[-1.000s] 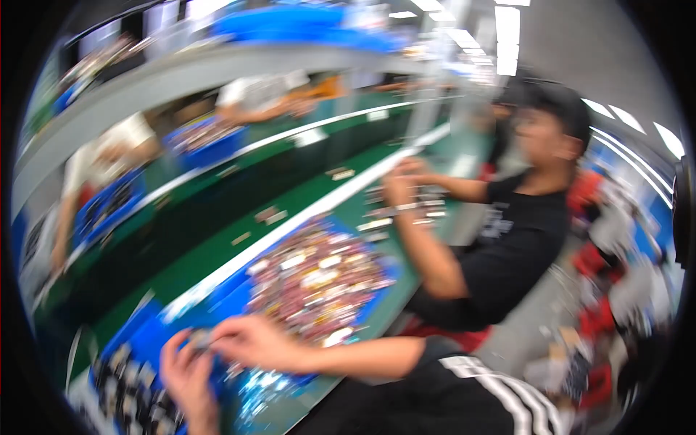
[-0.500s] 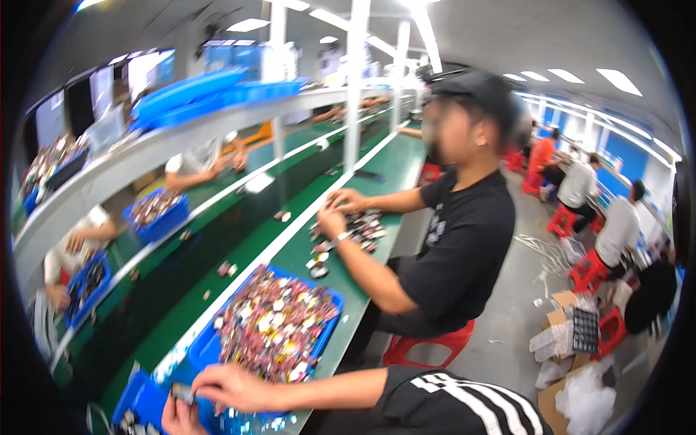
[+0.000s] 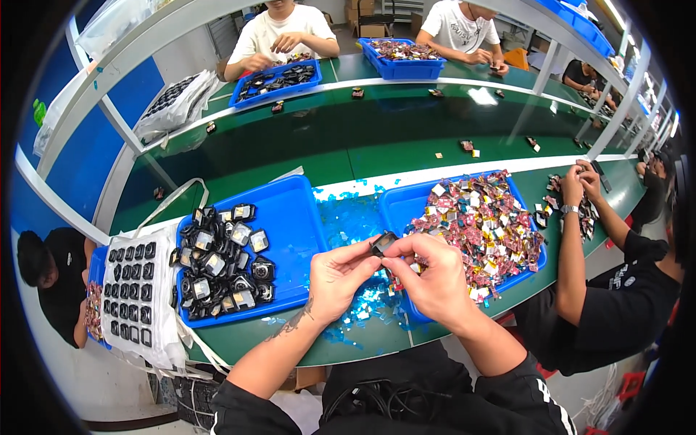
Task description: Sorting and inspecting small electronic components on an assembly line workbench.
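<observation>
Above the work table, my left hand and my right hand meet, both pinching a small black square casing with a grey face. Beneath and around them lie scraps of shiny blue film. To their left, a blue tray holds many similar black casings, some with pale square faces, heaped on its left side. On the right, another blue tray is piled with reddish small circuit pieces bearing white and yellow parts. My right forearm passes close to its near edge.
White padded trays with rows of black casings stand at far left. A green conveyor with scattered pieces runs beyond a white rail. Across it, people work beside blue trays. A co-worker in black handles pieces at right. Metal shelf posts rise nearby.
The view has swung left, from the co-worker on the right to my own place at the table. Both hands now appear in the middle, still holding a small piece between their fingertips.
</observation>
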A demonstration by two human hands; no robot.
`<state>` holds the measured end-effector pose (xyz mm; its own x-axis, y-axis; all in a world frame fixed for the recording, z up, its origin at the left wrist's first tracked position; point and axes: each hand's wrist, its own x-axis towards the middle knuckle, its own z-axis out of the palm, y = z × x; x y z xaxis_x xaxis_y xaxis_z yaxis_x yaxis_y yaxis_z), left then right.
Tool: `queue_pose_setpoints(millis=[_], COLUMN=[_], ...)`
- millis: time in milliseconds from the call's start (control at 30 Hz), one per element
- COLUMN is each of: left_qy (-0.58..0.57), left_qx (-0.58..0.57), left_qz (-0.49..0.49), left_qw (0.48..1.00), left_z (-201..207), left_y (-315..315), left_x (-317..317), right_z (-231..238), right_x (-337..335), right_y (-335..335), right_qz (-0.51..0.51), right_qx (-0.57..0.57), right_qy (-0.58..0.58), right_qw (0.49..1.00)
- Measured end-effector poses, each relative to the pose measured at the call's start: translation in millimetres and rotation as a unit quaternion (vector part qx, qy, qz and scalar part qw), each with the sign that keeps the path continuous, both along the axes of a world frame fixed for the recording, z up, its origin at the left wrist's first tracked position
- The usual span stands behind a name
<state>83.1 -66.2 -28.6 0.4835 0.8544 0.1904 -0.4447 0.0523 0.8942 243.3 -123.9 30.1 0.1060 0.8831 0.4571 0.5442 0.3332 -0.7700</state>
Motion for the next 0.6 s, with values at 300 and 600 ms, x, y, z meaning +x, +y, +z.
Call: queue_pose_setpoints(millis=[300,600], left_qy=[0.028,0.046], left_qx=[0.019,0.041], left_qz=[-0.005,0.005], left_qw=[0.999,0.998], left_z=[3,2], left_y=[3,-2], left_x=[-3,-3], right_z=[2,0], right_x=[0,6], right_y=[8,12], right_qz=[-0.003,0.027], right_qx=[0.019,-0.039], right_qy=[-0.059,0.005], right_qw=[0.998,0.999])
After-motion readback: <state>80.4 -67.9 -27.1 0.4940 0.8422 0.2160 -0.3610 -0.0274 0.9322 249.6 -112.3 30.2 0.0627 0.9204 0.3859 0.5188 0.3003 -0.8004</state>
